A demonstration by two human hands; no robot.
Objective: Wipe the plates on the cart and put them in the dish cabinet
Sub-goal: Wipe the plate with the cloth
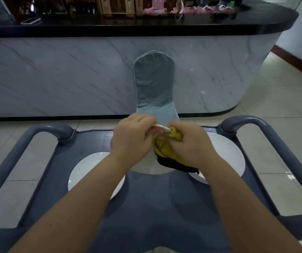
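My left hand grips the far rim of a white plate, holding it tilted above the middle of the grey cart. Bunched in my right hand is a yellow cloth with a black edge, pressed against that plate. The two hands and the cloth hide most of it. A second white plate lies flat on the cart to the left, partly under my left forearm. A third white plate lies to the right, behind my right hand.
The cart has raised grey loop handles at left and right. A chair with a pale green cover stands just beyond the cart against a marble-fronted counter. A phone lies on its black top. Tiled floor opens to the right.
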